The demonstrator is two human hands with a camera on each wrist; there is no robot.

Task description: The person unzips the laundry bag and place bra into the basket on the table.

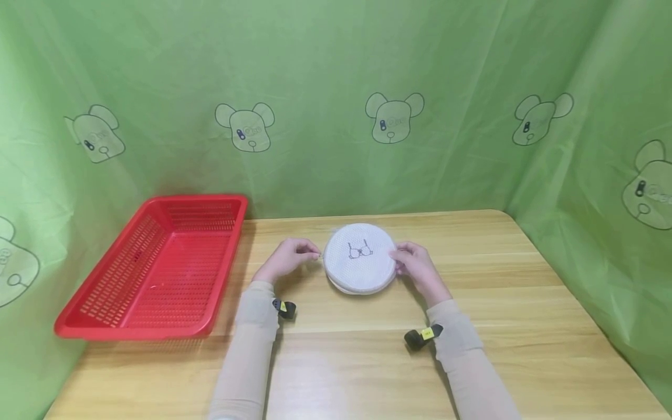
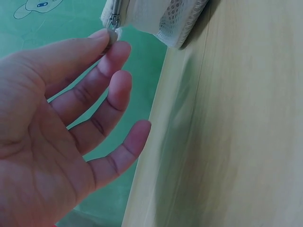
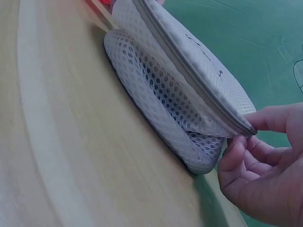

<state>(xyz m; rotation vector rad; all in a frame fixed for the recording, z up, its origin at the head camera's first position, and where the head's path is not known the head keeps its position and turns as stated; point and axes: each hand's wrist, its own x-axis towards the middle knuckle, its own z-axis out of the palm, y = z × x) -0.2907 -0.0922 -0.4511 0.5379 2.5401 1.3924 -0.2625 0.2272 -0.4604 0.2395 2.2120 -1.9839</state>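
Creased green sheeting (image 1: 325,52) printed with outlined bear heads (image 1: 391,122) hangs along the far, left and right sides, enclosing a pale wood-grain table (image 1: 530,326) with a rounded far right corner and a soft white glare (image 1: 312,379) across its near part.

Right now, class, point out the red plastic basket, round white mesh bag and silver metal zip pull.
Red plastic basket (image 1: 131,333), head view: near rim.
Round white mesh bag (image 1: 360,265), head view: top face.
Silver metal zip pull (image 2: 114,21), left wrist view: metal link.
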